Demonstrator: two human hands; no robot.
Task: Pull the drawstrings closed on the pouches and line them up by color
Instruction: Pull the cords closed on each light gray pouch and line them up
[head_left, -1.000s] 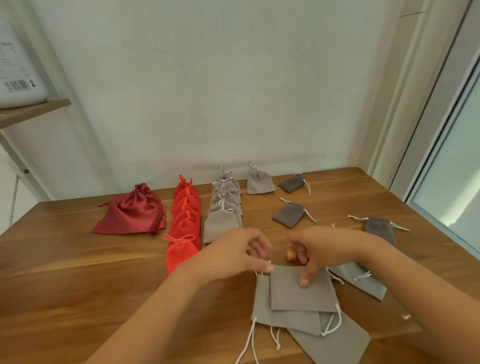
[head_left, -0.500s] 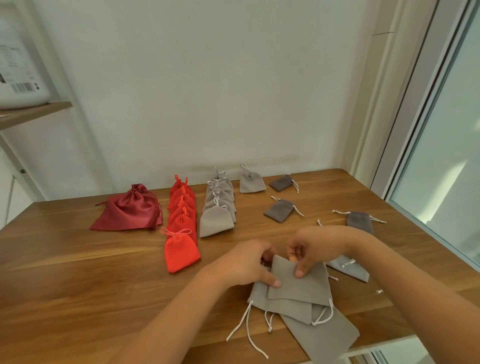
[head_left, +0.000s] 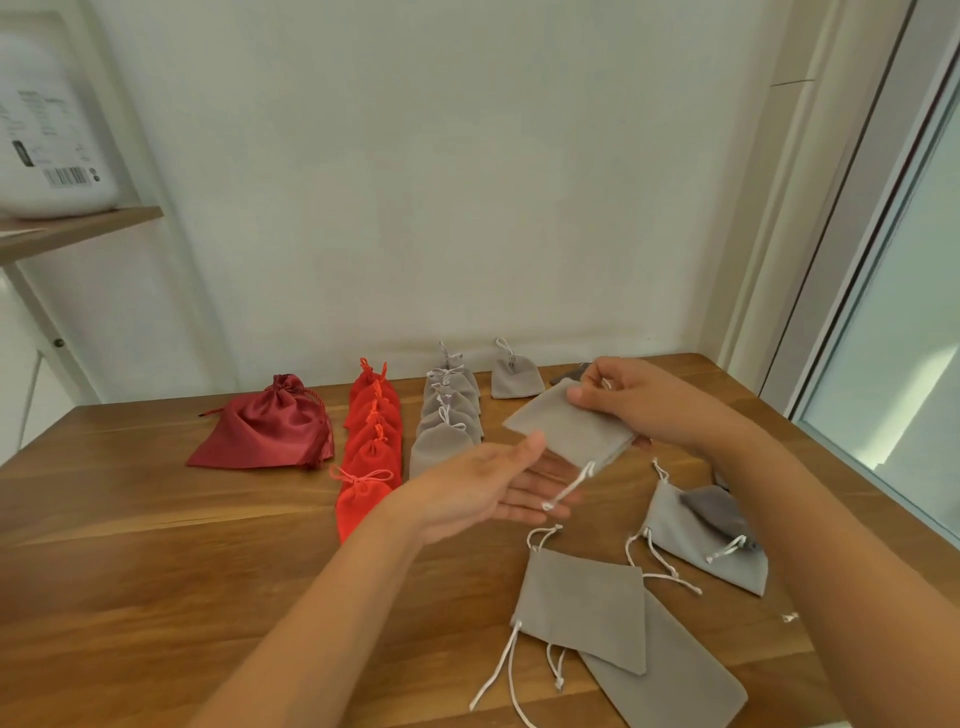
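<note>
A wooden table fills the lower frame below a white wall, with a window at the right edge; red pouches and grey pouches stand in rows at centre. The right hand pinches a flat grey pouch above the table at centre right, while the left hand lies open, fingers straight, just below it. Both forearms reach in from the bottom edge.

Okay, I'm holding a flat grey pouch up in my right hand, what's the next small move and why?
Probably pinch the dangling white drawstring with your left hand and pull it away from your right hand, which grips the grey pouch. The pouch looks flat and uncinched, and that cord hangs right across your open left hand.
</note>
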